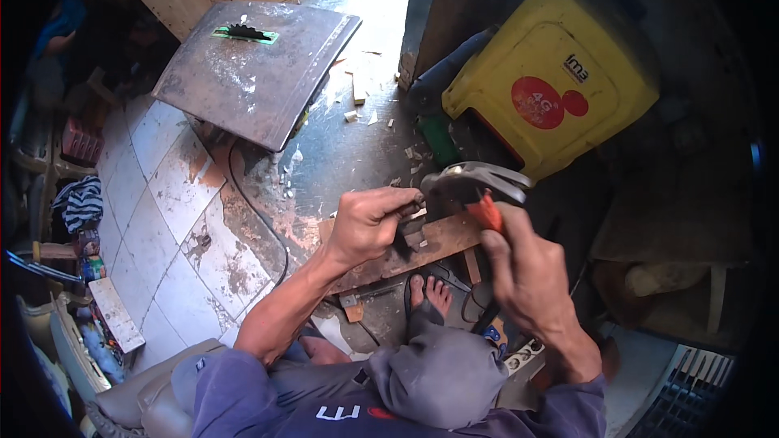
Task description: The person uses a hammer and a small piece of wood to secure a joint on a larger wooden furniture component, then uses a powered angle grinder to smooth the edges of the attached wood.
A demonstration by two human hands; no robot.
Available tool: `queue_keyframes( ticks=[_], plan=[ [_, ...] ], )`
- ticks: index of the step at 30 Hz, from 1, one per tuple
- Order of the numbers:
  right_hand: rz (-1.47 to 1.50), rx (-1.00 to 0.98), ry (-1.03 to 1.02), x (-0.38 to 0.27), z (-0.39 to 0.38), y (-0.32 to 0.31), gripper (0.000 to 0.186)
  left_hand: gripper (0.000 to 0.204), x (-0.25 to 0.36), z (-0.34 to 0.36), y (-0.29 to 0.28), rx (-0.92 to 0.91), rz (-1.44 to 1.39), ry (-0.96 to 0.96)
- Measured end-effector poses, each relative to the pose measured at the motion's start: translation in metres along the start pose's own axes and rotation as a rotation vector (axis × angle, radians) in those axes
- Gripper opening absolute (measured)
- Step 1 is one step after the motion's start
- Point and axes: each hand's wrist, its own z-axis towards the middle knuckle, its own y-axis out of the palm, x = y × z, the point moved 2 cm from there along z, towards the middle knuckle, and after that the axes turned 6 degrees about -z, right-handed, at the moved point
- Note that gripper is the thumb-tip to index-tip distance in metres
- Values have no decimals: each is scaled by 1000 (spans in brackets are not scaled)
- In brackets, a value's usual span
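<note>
My right hand (526, 268) grips a claw hammer (485, 211) by its orange handle. The hammer's metal head is raised beside the fingertips of my left hand (365, 225), its claw pointing right. Those left fingers are pinched together; whatever they hold is too small and shaded to name. Below both hands lies a flat wooden board (450, 235), slanting up to the right. A small dark block (414, 241) shows on the board, partly in shadow. My bare foot (430, 294) rests just under the board's near edge.
A metal saw table (251, 73) with a blade in its slot stands at the far left, its dark cable (243, 195) curving across the floor. A yellow plastic stool (560, 73) leans at the far right. Wood scraps (359, 88) litter the floor. A power strip (524, 355) lies near my right forearm.
</note>
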Motion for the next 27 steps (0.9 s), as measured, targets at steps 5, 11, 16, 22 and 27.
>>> queue_keyframes(
  ticks=[5,11,16,22,27],
  plan=[
    [-140,66,-298,3,-2,2,24,40,-1,4,0,1,-28,-13],
    [171,230,-61,5,-7,6,31,32,3,9,-2,5,-41,-54],
    [49,103,-133,2,1,-2,45,37,-2,-1,-1,32,-46,18],
    [-134,-281,86,-6,8,-6,22,36,5,-6,-7,-2,19,-34],
    [-120,-27,-196,2,0,7,33,35,7,3,-5,-27,34,-48]
  ],
)
